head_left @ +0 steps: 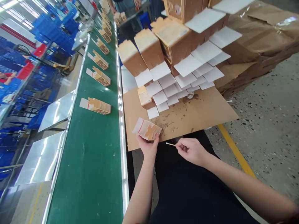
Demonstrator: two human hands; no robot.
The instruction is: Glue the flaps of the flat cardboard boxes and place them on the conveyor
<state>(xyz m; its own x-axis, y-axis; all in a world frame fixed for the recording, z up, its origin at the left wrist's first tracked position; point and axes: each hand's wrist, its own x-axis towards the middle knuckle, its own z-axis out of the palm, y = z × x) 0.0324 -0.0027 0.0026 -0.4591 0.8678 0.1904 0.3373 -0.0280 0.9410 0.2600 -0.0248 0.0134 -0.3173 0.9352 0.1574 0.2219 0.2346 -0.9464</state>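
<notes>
My left hand (148,146) grips a small cardboard box (149,129) by its near end. The box is brown and white, its white flap with a red strip sticking out to the left. In my right hand (190,150) a cotton swab (170,144) is pinched, its white tip pointing left toward the box but apart from it. Both hands are at the near edge of a brown cardboard sheet (203,107) marked with dark wet spots. Stacked boxes (151,46) with white flaps stand on the sheet beyond my hands.
Left of the sheet runs a green conveyor belt (98,161) with a metal rail (124,174). Several boxes with raised flaps (99,105) stand along it. A small clear round dish (190,94) sits by the stack. Brown wrapped cartons (259,40) lie at right. Another person's hand (137,3) shows at the far end.
</notes>
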